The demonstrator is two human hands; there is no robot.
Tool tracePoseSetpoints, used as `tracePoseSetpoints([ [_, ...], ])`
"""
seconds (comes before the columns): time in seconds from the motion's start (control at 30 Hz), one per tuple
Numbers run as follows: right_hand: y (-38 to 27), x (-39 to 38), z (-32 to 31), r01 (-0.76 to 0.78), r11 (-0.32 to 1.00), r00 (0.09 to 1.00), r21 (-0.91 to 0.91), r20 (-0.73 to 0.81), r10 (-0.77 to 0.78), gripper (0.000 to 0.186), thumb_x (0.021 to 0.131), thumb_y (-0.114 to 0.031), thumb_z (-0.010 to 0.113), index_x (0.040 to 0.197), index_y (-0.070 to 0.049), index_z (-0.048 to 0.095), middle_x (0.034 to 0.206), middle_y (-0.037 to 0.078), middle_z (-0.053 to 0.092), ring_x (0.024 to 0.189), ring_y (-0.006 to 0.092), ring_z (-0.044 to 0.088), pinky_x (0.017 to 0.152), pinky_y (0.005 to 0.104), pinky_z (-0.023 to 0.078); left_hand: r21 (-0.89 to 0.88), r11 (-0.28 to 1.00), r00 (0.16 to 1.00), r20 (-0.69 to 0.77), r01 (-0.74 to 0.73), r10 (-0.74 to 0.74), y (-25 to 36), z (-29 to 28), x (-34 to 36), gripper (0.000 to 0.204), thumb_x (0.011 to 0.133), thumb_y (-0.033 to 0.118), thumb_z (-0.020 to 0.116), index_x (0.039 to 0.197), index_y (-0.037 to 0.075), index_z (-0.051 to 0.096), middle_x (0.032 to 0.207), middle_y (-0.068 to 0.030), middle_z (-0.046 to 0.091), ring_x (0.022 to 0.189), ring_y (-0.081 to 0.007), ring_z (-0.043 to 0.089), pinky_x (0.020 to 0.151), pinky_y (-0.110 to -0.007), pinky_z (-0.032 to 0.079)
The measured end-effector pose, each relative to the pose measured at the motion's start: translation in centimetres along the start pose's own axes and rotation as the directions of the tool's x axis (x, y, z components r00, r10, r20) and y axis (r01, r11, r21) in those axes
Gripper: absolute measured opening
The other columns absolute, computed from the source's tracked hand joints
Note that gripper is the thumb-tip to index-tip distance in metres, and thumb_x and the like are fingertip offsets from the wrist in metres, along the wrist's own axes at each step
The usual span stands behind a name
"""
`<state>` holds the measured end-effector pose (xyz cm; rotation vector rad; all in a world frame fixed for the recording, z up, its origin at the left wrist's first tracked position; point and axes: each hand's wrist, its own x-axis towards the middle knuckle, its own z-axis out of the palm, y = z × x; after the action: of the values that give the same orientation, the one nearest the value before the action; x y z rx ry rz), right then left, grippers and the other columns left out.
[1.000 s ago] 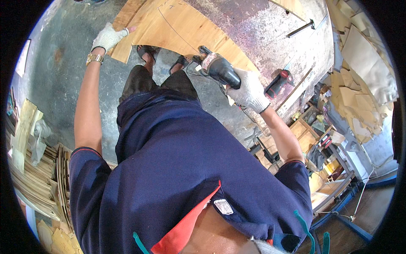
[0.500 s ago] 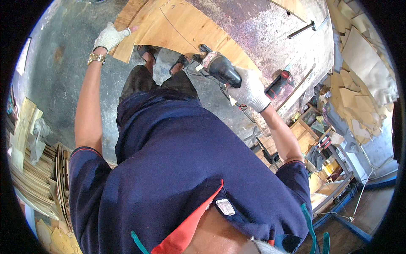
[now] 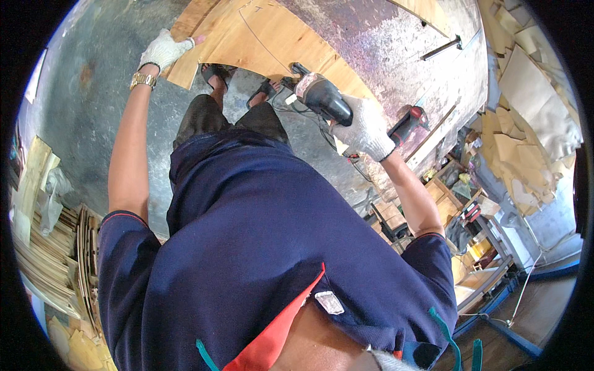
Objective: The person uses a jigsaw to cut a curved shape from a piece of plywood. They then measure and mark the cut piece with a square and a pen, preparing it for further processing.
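A pale plywood sheet (image 3: 247, 40) with a curved pencil line lies at the top of the view. At its left end, my left hand (image 3: 164, 51), in a white knit glove, grips the edge; one bare fingertip pokes out over the wood. My right hand (image 3: 363, 128), gloved the same way, is closed round the rear of a corded black jigsaw (image 3: 325, 99). The jigsaw's front end sits on the sheet near its near edge, by the lower end of the pencil line. Its blade cannot be seen.
Right of the jigsaw lies a red and black power tool (image 3: 406, 125). Farther off are a hammer (image 3: 442, 48) and another board (image 3: 427, 13). Cable (image 3: 325, 130) hangs below my right hand. Stacked wood strips (image 3: 46, 266) stand at left; scrap sheets (image 3: 520, 148) pile up at right.
Both hands keep their holds. Only a slight shift of the view and of my left hand shows; the jigsaw stays at nearly the same spot on the sheet.
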<state>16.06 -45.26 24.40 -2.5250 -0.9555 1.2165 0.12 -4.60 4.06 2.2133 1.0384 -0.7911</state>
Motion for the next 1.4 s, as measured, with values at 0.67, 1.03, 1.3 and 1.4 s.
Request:
tracePoseSetpoints([
  [0.67,-0.9,0.5,0.0,-0.03,1.0,0.999,-0.01,-0.017,0.029,0.038,0.072,-0.022,0.072,0.105,-0.004,0.071,0.078,0.023,0.07,0.078,0.0405,0.072,0.073,0.0469,0.055,0.009,0.999,0.999,0.003,0.041,-0.041,0.7,0.1,-1.0,0.141,0.064,0.093,0.067,0.154,-0.01,0.032,0.142,-0.0337,0.057,0.133,-0.0443,0.057,0.111,-0.05,0.045],
  [1.03,-1.1,0.9,0.2,-0.035,0.999,0.999,0.026,0.004,0.035,0.034,0.072,-0.022,0.072,0.101,-0.003,0.07,0.077,0.024,0.069,0.078,0.0408,0.071,0.073,0.0466,0.055,-0.058,0.998,0.996,-0.087,0.029,-0.034,0.4,1.0,-2.1,0.129,0.064,0.089,0.072,0.142,-0.009,0.045,0.129,-0.0332,0.065,0.121,-0.0434,0.066,0.101,-0.05,0.053],
  [1.3,-0.9,1.3,0.3,-0.03,0.998,0.999,0.058,0.012,0.029,0.034,0.072,-0.022,0.072,0.1,-0.003,0.07,0.076,0.024,0.069,0.076,0.0407,0.071,0.071,0.0465,0.055,-0.047,0.998,0.995,-0.09,0.038,-0.042,0.6,1.0,-2.4,0.129,0.065,0.088,0.072,0.143,-0.01,0.043,0.13,-0.0337,0.065,0.121,-0.0445,0.065,0.101,-0.05,0.052],
  [1.4,-0.9,1.3,0.5,-0.029,0.998,1.0,0.053,-0.001,0.029,0.033,0.072,-0.021,0.072,0.1,-0.003,0.07,0.076,0.024,0.069,0.075,0.0405,0.071,0.071,0.0465,0.055,-0.059,0.997,0.997,-0.063,0.04,-0.044,0.7,0.7,-2.5,0.129,0.065,0.088,0.072,0.143,-0.01,0.043,0.13,-0.0337,0.065,0.121,-0.0445,0.065,0.101,-0.05,0.052],
])
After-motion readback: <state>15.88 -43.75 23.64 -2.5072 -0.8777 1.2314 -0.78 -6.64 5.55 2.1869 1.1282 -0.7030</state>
